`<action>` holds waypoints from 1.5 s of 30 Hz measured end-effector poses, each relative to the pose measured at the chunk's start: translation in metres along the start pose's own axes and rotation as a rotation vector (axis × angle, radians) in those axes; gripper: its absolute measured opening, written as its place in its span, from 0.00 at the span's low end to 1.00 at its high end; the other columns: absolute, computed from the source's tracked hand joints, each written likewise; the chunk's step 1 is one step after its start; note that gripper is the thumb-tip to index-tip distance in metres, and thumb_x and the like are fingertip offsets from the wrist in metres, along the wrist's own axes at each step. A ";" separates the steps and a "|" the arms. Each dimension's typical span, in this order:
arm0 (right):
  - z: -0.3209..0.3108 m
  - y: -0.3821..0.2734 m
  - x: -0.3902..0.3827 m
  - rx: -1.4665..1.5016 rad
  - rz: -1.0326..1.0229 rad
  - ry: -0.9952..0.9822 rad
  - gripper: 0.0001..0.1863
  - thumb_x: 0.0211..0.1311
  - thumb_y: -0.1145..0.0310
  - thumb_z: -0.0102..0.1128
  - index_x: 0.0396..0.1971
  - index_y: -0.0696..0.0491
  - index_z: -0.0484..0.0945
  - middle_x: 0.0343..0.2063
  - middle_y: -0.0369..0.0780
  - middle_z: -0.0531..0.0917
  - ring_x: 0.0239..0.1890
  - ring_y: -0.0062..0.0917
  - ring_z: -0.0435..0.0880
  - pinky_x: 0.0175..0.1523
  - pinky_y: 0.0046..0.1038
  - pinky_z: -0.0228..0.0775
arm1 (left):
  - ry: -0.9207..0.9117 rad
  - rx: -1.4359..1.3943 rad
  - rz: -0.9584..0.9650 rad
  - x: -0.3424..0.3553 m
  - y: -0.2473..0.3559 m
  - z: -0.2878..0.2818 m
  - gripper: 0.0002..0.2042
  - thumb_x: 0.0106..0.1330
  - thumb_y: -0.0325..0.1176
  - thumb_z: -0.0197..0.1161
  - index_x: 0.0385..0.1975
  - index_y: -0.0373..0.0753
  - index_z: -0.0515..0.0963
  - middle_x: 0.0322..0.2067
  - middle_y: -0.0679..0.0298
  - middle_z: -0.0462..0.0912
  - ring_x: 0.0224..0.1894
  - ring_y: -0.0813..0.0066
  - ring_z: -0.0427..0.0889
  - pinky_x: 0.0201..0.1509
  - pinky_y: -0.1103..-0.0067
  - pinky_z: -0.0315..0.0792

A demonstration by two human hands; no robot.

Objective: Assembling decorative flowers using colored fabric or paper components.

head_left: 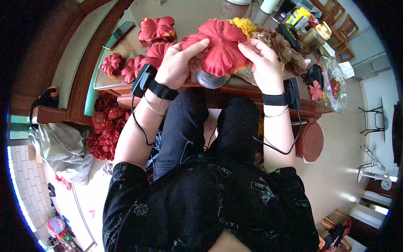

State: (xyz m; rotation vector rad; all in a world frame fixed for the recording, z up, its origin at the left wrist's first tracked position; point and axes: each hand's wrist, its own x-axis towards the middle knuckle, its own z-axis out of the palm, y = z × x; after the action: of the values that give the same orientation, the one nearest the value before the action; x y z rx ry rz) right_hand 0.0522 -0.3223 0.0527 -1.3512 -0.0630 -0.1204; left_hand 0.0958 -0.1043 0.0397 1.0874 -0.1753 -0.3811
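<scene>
A large red artificial flower [220,46] with broad petals is held up over the table's near edge. My left hand [180,61] pinches its left petal between thumb and fingers. On the other side, my right hand [262,61] grips the right petal the same way. Below the flower, a grey round container [211,80] shows in part. To the left lie stacks of red petal pieces, among them a big pile [156,29] and a smaller one [112,64]. Yellow ruffled petals [243,26] and brown dried-looking strands [279,48] sit behind my right hand.
A phone [119,34] lies at the table's left edge. A jar [315,38] and a yellow container [298,17] stand at the right. A clear plastic bag [334,86] hangs over the right corner. Dark red flowers [105,126] are heaped below left; a round stool [310,142] stands right.
</scene>
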 end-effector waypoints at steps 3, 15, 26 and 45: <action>0.001 -0.005 -0.006 0.111 0.055 0.013 0.11 0.63 0.72 0.57 0.45 0.58 0.74 0.39 0.37 0.80 0.40 0.19 0.81 0.44 0.23 0.76 | -0.044 0.089 0.012 -0.008 0.001 -0.006 0.09 0.58 0.34 0.69 0.31 0.36 0.79 0.22 0.66 0.81 0.22 0.82 0.79 0.26 0.86 0.72; -0.012 -0.011 -0.004 0.351 0.056 -0.156 0.12 0.66 0.75 0.52 0.48 0.59 0.73 0.45 0.40 0.80 0.46 0.23 0.80 0.53 0.25 0.74 | -0.235 -0.584 -0.291 -0.022 0.009 -0.012 0.08 0.66 0.28 0.58 0.40 0.33 0.77 0.31 0.64 0.79 0.29 0.76 0.77 0.36 0.83 0.74; -0.015 -0.018 -0.005 0.221 0.066 -0.125 0.09 0.65 0.74 0.54 0.44 0.56 0.77 0.40 0.36 0.82 0.40 0.18 0.82 0.42 0.22 0.78 | -0.234 -0.708 -0.280 -0.027 0.010 -0.005 0.06 0.68 0.27 0.54 0.37 0.31 0.75 0.28 0.62 0.77 0.29 0.74 0.76 0.37 0.79 0.75; -0.008 -0.022 -0.010 -0.046 -0.010 -0.057 0.09 0.63 0.68 0.59 0.41 0.53 0.79 0.36 0.31 0.82 0.35 0.12 0.80 0.39 0.17 0.76 | -0.171 -0.201 -0.034 -0.033 -0.004 -0.004 0.06 0.65 0.26 0.58 0.40 0.35 0.75 0.28 0.65 0.80 0.27 0.77 0.81 0.34 0.81 0.76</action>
State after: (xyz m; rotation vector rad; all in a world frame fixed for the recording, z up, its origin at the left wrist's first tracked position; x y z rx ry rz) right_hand 0.0389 -0.3343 0.0714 -1.4002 -0.1158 -0.0925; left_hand 0.0656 -0.0900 0.0358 0.8603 -0.2648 -0.5112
